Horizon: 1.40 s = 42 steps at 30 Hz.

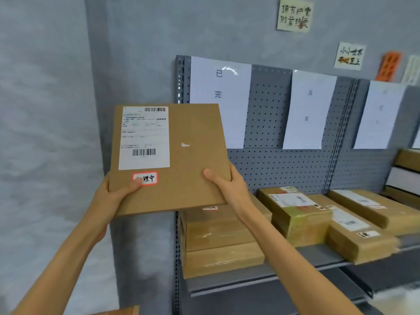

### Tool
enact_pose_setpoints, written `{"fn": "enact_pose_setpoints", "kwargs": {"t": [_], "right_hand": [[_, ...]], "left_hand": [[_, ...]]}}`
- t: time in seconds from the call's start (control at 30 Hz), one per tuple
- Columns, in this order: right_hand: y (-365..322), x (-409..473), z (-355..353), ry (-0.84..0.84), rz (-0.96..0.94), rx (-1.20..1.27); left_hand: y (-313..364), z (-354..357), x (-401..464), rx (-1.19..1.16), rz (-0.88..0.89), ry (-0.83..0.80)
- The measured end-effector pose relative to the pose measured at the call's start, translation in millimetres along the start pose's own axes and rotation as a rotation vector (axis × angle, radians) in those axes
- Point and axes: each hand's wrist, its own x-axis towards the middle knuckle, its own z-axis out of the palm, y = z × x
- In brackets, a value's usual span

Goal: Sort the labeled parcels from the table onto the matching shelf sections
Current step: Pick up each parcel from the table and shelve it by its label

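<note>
Flat parcel (179,155) held up in front of shelf (295,255), label facing camera. Left hand (109,198) clamps 7 o'clock corner, thumb on red-bordered sticker (146,178); right hand (227,185) grips 4 o'clock edge. Sticker's first character hidden, probably 处.

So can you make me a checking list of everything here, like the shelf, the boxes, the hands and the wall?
Surface: grey metal shelf with pegboard back.
Job's things: held parcel, flat brown, white shipping label, red-edged sticker; stacked parcels on the shelf below; more parcels to the right; section signs on the pegboard.
Clutter: nothing seen.
Grips: left hand and right hand grip the held parcel's lower corners.
Cables: nothing seen.
Surroundings: grey wall, paper notes stuck up high.
</note>
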Motion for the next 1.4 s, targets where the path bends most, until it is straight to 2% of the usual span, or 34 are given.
{"fn": "enact_pose_setpoints", "kwargs": {"t": [0.33,0.83,1.4], "right_hand": [[-15.3,-12.5,-137.2,0.028,-0.005,0.053],[-2.4,-68.1,-383.5,0.242,-0.032,-0.035],[28.2,-71.6,-571.7,0.44,0.096,-0.183]], "left_hand": [[37.1,127.7,-24.7,0.004,0.026,-0.111],[48.5,365.2,-106.8,-0.018,-0.015,-0.269],[20.9,570.8,-117.1,-0.1,-0.101,-0.526]]}}
